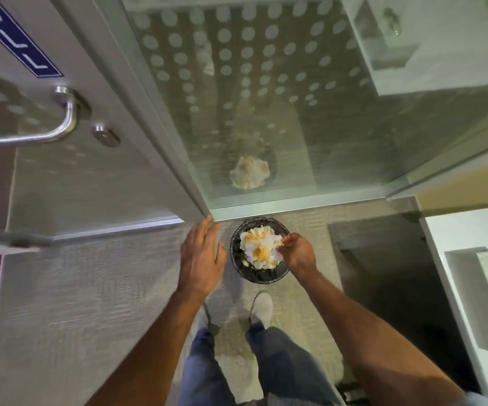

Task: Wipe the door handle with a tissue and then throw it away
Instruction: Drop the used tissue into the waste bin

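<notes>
The step in hand looks like the last one, the throwing away. The right hand (297, 253) is right over the bin (262, 278), a small round dark bin with a black liner that stands on the carpet against the foot of the glass panel (266, 98). Its grip is pinched shut, thumb against fingertips, on the edge of the tissue (260, 249), which sits bunched up in the mouth of the bin. I cannot tell whether all of that white heap is the one tissue or whether some of it was in the bin already.

The left hand (201, 256) holds nothing. Its grip is open, fingers spread flat, and it hangs just to the left of the bin, near the bottom corner of the door frame.

The next move, as I judge it, calls only for the right pinch to open so the tissue drops into the bin, and then for the hand to lift clear without dragging any paper back over the rim.

The tissue is white and crumpled into ruffled folds, with yellow-orange patches across it. Its reflection shows in the glass panel above the bin. The door handle (32, 121), a curved metal lever, is well up and to the left of the bin, with nothing touching it.
</notes>
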`<state>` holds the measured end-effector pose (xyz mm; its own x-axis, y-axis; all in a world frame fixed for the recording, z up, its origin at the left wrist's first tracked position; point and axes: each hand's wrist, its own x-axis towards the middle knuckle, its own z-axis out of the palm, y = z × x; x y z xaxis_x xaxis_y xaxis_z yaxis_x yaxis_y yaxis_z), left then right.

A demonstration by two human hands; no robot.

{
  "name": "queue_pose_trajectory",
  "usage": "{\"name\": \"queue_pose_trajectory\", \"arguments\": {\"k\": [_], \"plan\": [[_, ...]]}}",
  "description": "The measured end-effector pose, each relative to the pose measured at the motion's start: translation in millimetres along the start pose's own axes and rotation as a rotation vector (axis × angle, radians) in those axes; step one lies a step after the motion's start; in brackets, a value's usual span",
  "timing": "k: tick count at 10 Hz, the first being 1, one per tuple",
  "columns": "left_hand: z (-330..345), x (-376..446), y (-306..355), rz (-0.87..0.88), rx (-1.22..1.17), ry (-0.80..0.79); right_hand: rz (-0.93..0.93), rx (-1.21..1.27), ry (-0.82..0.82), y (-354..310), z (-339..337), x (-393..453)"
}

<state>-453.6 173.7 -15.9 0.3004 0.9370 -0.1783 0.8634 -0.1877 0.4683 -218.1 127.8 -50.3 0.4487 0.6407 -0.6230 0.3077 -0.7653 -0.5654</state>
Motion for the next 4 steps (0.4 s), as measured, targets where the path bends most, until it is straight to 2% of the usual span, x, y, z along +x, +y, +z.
{"name": "queue_pose_trajectory", "arguments": {"k": [1,2,3,4], "plan": [[47,-8,3,-0.029,0.022,-0.166,0.038,0.164,0.017,22,8,22],[74,-5,3,-0.04,0.061,-0.242,0.121,0.277,0.022,42,12,40],[98,-3,5,-0.039,0.065,-0.299,0.303,0.46,-0.025,59,18,56],[112,4,4,-0.062,0.078,-0.327,0.27,0.653,-0.02,63,26,73]]}}
